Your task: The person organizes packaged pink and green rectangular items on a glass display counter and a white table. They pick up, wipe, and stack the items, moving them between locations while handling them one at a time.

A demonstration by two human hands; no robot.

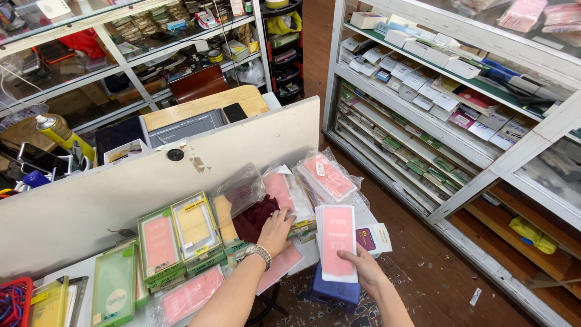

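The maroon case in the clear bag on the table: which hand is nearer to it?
Left. The left hand rests beside the maroon case, touching its bag. The right hand is off the table edge, holding a pink flat pack.

view: head camera, single
facing: steeply down, toward twelve o'clock
nearness: close above the table
shared: nothing, no second view

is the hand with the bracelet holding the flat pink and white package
No, the left hand with the bracelet rests on the dark red cloth, while the right hand holds the pink and white package.
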